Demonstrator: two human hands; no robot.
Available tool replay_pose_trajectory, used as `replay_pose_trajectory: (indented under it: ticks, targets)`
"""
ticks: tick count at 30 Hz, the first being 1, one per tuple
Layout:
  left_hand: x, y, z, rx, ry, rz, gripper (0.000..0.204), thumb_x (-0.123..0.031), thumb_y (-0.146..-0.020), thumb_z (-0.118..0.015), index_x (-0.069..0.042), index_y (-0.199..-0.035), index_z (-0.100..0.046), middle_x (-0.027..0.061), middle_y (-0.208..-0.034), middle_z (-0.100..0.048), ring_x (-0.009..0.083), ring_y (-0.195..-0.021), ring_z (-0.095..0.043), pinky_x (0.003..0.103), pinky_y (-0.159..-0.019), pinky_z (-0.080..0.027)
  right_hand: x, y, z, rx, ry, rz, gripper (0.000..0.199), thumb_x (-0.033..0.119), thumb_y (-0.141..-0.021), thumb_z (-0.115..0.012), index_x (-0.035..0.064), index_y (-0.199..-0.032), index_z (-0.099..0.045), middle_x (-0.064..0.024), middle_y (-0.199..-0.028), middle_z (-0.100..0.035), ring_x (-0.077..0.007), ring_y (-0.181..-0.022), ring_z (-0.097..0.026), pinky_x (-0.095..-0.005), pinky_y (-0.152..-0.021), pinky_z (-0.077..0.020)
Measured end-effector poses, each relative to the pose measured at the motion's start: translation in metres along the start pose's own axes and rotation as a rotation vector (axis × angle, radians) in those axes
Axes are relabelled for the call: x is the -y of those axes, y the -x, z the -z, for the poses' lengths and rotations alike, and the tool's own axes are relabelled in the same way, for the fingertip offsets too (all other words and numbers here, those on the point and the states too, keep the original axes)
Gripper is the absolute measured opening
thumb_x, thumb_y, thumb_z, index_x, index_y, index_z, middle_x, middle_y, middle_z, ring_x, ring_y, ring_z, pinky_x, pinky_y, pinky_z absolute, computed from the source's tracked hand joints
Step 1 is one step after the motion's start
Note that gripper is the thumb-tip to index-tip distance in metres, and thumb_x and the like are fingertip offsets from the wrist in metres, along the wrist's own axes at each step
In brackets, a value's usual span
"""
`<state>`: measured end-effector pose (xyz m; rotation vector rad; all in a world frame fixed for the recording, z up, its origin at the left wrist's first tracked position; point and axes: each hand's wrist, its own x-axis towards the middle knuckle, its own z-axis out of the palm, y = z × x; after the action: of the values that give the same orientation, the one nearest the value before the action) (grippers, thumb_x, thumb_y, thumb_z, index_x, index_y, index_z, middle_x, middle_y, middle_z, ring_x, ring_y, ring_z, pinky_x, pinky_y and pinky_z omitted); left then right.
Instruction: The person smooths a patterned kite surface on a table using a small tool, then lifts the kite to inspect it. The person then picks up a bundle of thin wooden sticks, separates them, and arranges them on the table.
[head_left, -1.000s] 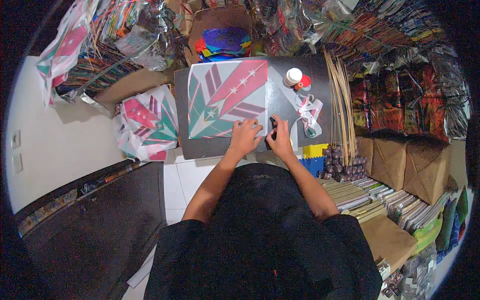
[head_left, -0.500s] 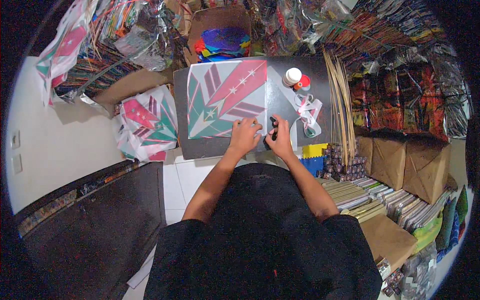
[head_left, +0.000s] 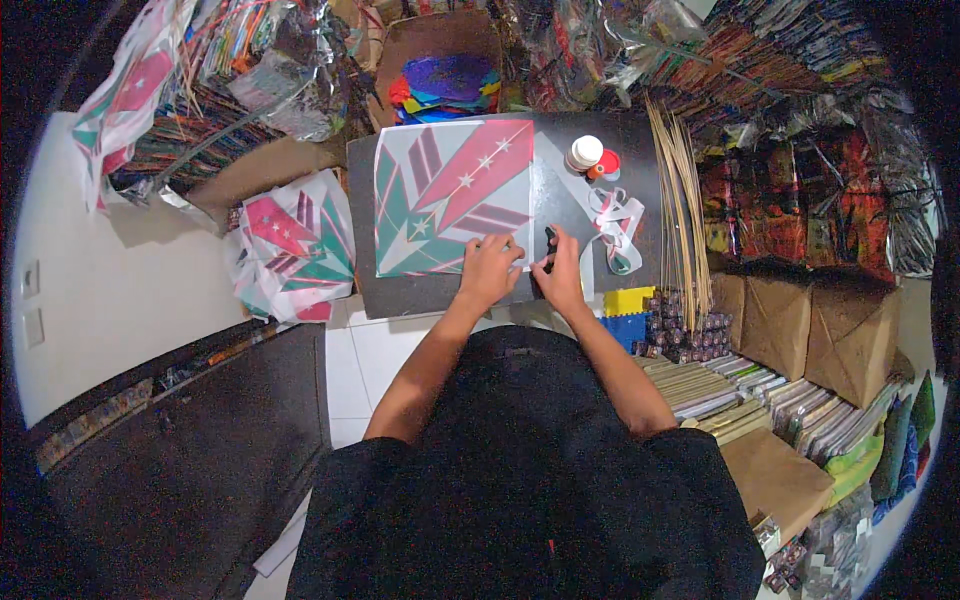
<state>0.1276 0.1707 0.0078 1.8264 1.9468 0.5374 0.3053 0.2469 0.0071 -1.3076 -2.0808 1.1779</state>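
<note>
Your left hand (head_left: 490, 270) lies flat on the near right corner of a square paper sheet (head_left: 452, 195). The fingers are spread and press the thin paper down. The sheet is smooth and flat, with pink, green and grey stripes and little white stars. It lies in the middle of the dark counter (head_left: 400, 290), right in front of you.

Your right hand (head_left: 562, 275) is curled around a small black tool (head_left: 549, 245) just beside the right edge of the sheet. The tool is too small to tell what it is.

To the right of your hands, a loose curl of white ribbon (head_left: 615, 225) with green and pink on it lies on the counter. Behind it stands a small round pot with a white lid (head_left: 584, 152), and a red cap (head_left: 607, 163) touches it. A bunch of long, thin, pale sticks (head_left: 680, 210) lies along the right side.

On the left, off the counter, more sheets with the same stripes sit in a shiny plastic bag (head_left: 295, 245). Some blue and yellow blocks (head_left: 628, 312) with bumpy edges sit near your right arm.
</note>
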Motion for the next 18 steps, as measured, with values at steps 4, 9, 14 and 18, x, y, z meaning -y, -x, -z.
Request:
replay_pose_trajectory:
  ticks: [4, 9, 14, 18]
  targets:
    - [0.0, 0.0, -0.002, -0.015, 0.003, -0.003, 0.03, -0.027, -0.086, -0.08, -0.019, -0.114, -0.073, 0.0026, -0.12, -0.062, 0.0262, -0.124, -0.057, 0.053, -0.104, -0.039, -0.003, -0.001, -0.001, -0.05, -0.094, -0.053, 0.082, -0.008, -0.082, -0.07, 0.0013, -0.157, -0.038, -0.0219, -0.124, -0.048, -0.0283, -0.095, -0.058, -0.0362, -0.086, -0.0553]
    - [0.0, 0.0, -0.002, -0.007, 0.009, 0.007, 0.03, -0.026, -0.085, -0.08, -0.019, -0.113, -0.073, 0.0022, -0.12, -0.062, 0.0257, -0.124, -0.058, 0.053, -0.106, -0.038, 0.006, -0.002, 0.004, -0.106, -0.176, -0.168, 0.073, -0.007, -0.087, -0.061, 0.0013, -0.156, -0.04, -0.0204, -0.121, -0.049, -0.0263, -0.091, -0.056, -0.0358, -0.085, -0.0562]
    - [-0.002, 0.0, 0.0, -0.02, 0.034, 0.008, 0.029, -0.025, -0.085, -0.08, -0.019, -0.112, -0.074, 0.0024, -0.12, -0.062, 0.0259, -0.124, -0.058, 0.053, -0.107, -0.038, 0.003, 0.002, 0.001, 0.007, -0.117, -0.006, 0.074, -0.007, -0.087, -0.061, 0.0033, -0.157, -0.04, -0.0214, -0.12, -0.052, -0.0316, -0.099, -0.06, -0.0391, -0.088, -0.0559]
    - [-0.004, 0.0, 0.002, -0.042, 0.051, 0.017, 0.027, -0.02, -0.083, -0.081, -0.017, -0.109, -0.075, 0.004, -0.12, -0.064, 0.0262, -0.122, -0.059, 0.054, -0.107, -0.039, -0.001, 0.009, 0.0, 0.151, -0.101, 0.074, 0.079, -0.01, -0.087, -0.062, 0.0083, -0.16, -0.037, -0.0181, -0.125, -0.052, -0.0245, -0.1, -0.066, -0.0359, -0.087, -0.0566]
